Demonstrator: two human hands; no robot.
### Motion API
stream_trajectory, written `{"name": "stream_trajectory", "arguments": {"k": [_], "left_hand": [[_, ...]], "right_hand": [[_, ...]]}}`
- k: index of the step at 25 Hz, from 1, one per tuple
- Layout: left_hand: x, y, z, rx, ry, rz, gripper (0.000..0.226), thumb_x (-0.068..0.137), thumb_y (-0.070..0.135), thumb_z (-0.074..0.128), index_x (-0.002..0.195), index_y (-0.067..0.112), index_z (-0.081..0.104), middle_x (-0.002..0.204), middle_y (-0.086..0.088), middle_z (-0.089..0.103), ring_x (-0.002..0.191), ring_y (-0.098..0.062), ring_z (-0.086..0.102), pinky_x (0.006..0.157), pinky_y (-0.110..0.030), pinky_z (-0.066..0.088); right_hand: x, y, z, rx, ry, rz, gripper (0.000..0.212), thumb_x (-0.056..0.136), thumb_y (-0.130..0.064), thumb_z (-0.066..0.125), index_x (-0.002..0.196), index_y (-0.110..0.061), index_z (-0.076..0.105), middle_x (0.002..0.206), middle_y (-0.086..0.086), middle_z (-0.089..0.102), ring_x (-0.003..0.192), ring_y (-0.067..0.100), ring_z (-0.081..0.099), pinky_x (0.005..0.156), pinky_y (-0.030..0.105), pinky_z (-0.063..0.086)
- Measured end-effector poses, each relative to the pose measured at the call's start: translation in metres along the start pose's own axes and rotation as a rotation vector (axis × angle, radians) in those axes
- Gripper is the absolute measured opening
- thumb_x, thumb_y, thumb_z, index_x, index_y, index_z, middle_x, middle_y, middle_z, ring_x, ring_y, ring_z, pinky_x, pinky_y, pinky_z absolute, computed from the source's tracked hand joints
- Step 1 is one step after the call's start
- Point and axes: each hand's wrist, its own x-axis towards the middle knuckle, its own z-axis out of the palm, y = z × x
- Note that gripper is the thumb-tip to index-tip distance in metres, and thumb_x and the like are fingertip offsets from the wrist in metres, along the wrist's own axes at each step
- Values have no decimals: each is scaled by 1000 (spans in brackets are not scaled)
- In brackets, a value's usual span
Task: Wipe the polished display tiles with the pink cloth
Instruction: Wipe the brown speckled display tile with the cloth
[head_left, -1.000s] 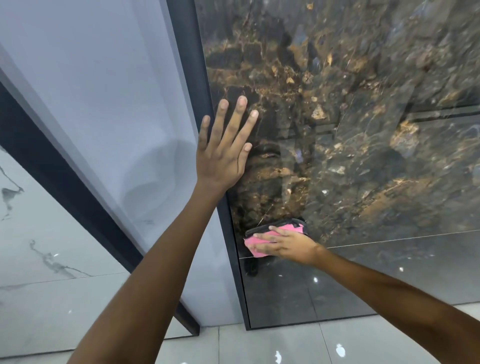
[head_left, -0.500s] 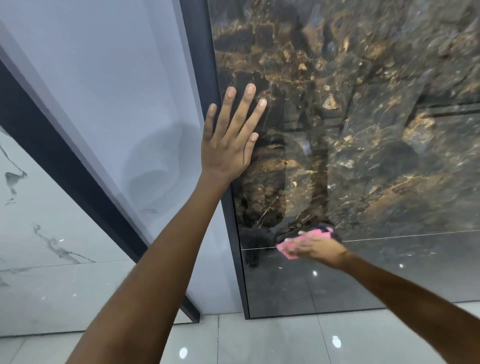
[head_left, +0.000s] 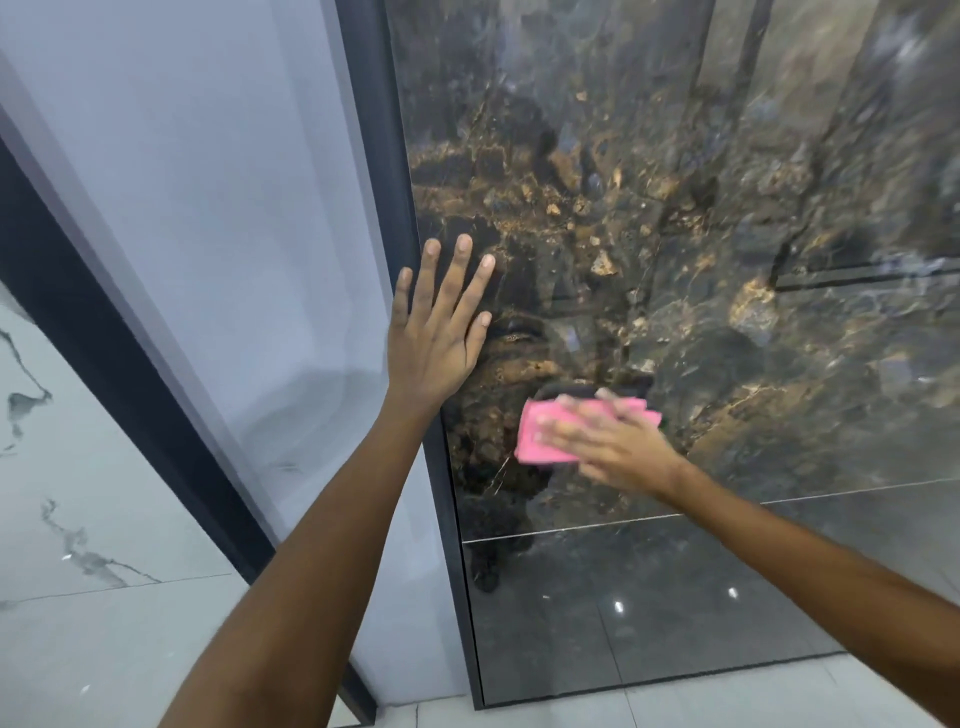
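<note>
1. Tile showroom corner: glossy pale floor tiles (head_left: 675, 706) at the bottom, upright display panels standing on them, dark frame strips between panels.
2. Main panel is a dark polished tile (head_left: 727, 234), black-grey with gold-brown veining, highly reflective. A thin horizontal joint line crosses it low down; below that line the surface is plain dark and mirrors small ceiling light spots.
3. Left of it, a pale grey-white tile (head_left: 208, 208) set at an angle, separated from the dark one by a black frame edge (head_left: 395, 208).
4. Far left, a white marble-look tile (head_left: 62, 493) with grey veins, behind another black strip.
5. Left hand (head_left: 436, 332): flat against the dark tile right at its left edge, fingers straight and spread, pointing up. Grip is not closed on anything, just pressing the surface.
6. Right hand (head_left: 608, 441): motion-blurred, fingers extended, palm down on the pink cloth (head_left: 545, 439), pressing it to the dark tile. Fingers look straight rather than curled round it; blur limits certainty.
7. Pink cloth sits on the veined part of the dark tile, above the joint line, below and to the right of the left hand. Its left part sticks out past the fingertips; the rest is under the hand.
8. A dark reflection shows on the tile just above the cloth.
9. Both forearms are bare, reaching in from the bottom of the view.
</note>
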Motion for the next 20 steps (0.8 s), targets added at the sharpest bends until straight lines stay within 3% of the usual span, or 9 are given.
{"name": "stream_trajectory", "arguments": {"k": [3, 6, 7, 10, 12, 16, 17, 18, 20], "left_hand": [[6, 5, -10, -82, -37, -72, 53, 105, 37, 22, 155, 27, 12, 158, -2, 14, 150, -18, -9, 120, -40, -4], [55, 17, -26, -264, 84, -197, 49, 103, 34, 32, 149, 20, 23, 162, -1, 9, 150, -14, -6, 121, -37, -5], [88, 17, -33, -302, 154, -231, 50, 102, 32, 36, 148, 18, 24, 161, -7, 14, 150, -20, 2, 121, -38, -4], [188, -3, -64, -329, 329, -311, 52, 100, 23, 46, 148, 11, 32, 153, -23, 32, 143, -39, 20, 120, -43, 5], [223, -22, -71, -254, 344, -359, 52, 102, 24, 42, 151, 10, 32, 157, -19, 28, 145, -39, 18, 120, -46, 8], [226, -26, -61, -106, 221, -434, 58, 103, 34, 29, 156, 15, 15, 163, -7, 10, 150, -28, 6, 122, -43, 4], [226, -26, -60, -107, 214, -432, 58, 103, 34, 29, 157, 15, 14, 163, -7, 9, 151, -27, 5, 122, -42, 2], [227, -27, -61, -114, 204, -429, 58, 103, 34, 28, 157, 16, 13, 164, -7, 8, 151, -27, 4, 122, -41, 1], [228, -29, -61, -119, 207, -421, 58, 103, 33, 28, 157, 16, 12, 164, -6, 7, 151, -26, 3, 122, -40, 0]], "right_hand": [[37, 115, -58, 114, 248, 572, 78, 86, -39, 55, 153, -23, 18, 162, 6, 4, 147, 28, 3, 113, 54, 10], [76, 167, -90, 255, 462, 950, 81, 81, -19, 61, 152, -17, 23, 157, 23, 16, 145, 39, 6, 116, 56, 10], [85, 155, -88, 251, 449, 859, 85, 81, -19, 60, 153, -20, 15, 159, 18, 10, 146, 35, 3, 117, 53, 6], [76, 126, -67, 44, 207, 215, 76, 91, -35, 44, 154, -24, 5, 161, 2, -6, 148, 24, -1, 118, 45, 1], [65, 187, -78, -57, 273, 235, 74, 91, -39, 43, 154, -25, 7, 162, 3, -2, 149, 22, -1, 118, 43, 4], [83, 317, -146, 252, 553, 1347, 78, 87, -31, 46, 154, -11, 12, 160, 18, 5, 148, 33, -2, 118, 50, 8], [102, 314, -156, 337, 608, 1481, 78, 86, -29, 45, 153, -7, 13, 160, 19, 3, 147, 35, -1, 118, 50, 9], [121, 296, -156, 374, 637, 1442, 77, 86, -26, 45, 153, -5, 14, 160, 19, 3, 147, 35, 1, 119, 50, 10], [149, 235, -134, 274, 526, 845, 76, 85, -21, 49, 151, -1, 19, 159, 19, 5, 147, 34, 7, 120, 49, 10]]}}
